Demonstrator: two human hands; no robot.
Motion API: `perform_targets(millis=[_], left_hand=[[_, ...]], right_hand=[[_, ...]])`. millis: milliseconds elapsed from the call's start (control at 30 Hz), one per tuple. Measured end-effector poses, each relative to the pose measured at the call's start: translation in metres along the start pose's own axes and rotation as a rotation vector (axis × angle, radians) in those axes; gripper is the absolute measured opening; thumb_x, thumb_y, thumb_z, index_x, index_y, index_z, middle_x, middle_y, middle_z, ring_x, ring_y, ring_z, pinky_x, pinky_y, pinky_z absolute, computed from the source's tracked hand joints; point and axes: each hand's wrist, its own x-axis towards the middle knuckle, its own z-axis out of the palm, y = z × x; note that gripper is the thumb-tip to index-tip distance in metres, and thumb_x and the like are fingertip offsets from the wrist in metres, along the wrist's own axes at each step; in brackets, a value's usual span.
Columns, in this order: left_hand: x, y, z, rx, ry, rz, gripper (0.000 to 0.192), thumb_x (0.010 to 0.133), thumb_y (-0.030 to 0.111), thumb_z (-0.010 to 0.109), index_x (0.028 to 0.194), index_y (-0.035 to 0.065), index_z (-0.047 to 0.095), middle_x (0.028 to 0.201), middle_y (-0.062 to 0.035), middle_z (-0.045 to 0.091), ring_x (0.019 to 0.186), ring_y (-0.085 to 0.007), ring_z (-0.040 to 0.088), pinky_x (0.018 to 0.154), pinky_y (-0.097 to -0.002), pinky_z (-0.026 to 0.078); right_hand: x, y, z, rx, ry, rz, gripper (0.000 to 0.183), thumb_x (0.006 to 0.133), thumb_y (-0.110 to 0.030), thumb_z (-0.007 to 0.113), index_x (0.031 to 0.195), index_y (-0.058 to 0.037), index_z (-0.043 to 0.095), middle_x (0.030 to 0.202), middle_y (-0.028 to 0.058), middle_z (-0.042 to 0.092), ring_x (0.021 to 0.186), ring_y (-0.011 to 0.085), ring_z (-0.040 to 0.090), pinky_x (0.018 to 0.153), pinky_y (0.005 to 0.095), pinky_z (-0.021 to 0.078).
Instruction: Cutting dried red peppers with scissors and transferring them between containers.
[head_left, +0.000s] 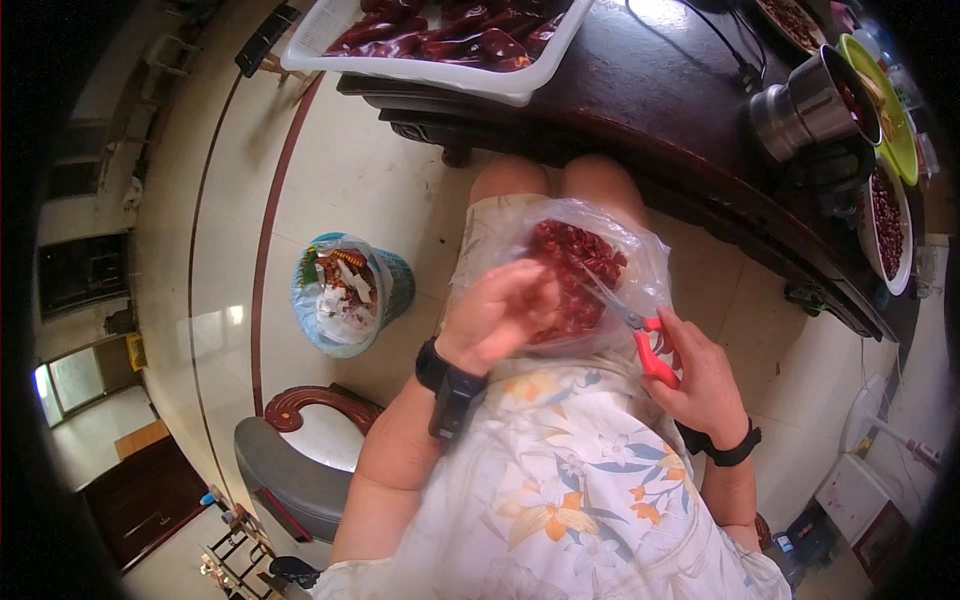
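A clear plastic bag (646, 259) lies open across the lap, with cut pieces of dried red chili (574, 247) heaped inside. My right hand (697, 367) grips red-handled scissors (651, 352) at the bag's right side; their blades point up and left over the chili pieces, slightly apart. Over the left part of the bag hovers my left hand (502, 307), blurred by motion, its fingers curled inward. Whether anything sits between those fingers is hidden.
Whole dried red chilies (457, 37) fill a white plastic basket (420, 75) on the dark wooden table (622, 82). A steel grinder jar (802, 109), a green tray (904, 142) and a bowl of dark red beans (886, 225) stand right. A lined blue waste bin (394, 281) is on the floor left.
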Motion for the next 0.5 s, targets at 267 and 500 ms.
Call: perform_targets(millis=[267, 500], left_hand=[[-0.001, 0.000, -0.001, -0.001, -0.037, -0.002, 0.016, 0.093, 0.017, 0.052, 0.086, 0.0036, 0.057, 0.076, -0.0075, 0.058, 0.069, -0.0161, 0.043, 0.060, -0.0278, 0.036], [-0.010, -0.003, 0.024, 0.632, 0.164, 0.344, 0.003, 0.088, 0.006, 0.059, 0.088, 0.0030, 0.059, 0.079, -0.0050, 0.060, 0.071, -0.0139, 0.055, 0.062, -0.0290, 0.045]], right_hand=[[0.000, -0.001, -0.001, -0.006, -0.009, 0.000, 0.070, 0.065, -0.014, 0.066, 0.129, 0.0033, 0.046, 0.090, 0.0175, 0.058, 0.082, 0.0321, 0.060, 0.075, 0.0387, 0.0486], [-0.001, -0.002, -0.001, -0.008, -0.008, 0.008, 0.070, 0.064, -0.015, 0.066, 0.129, 0.0031, 0.047, 0.090, 0.0176, 0.058, 0.082, 0.0321, 0.060, 0.075, 0.0385, 0.0486]])
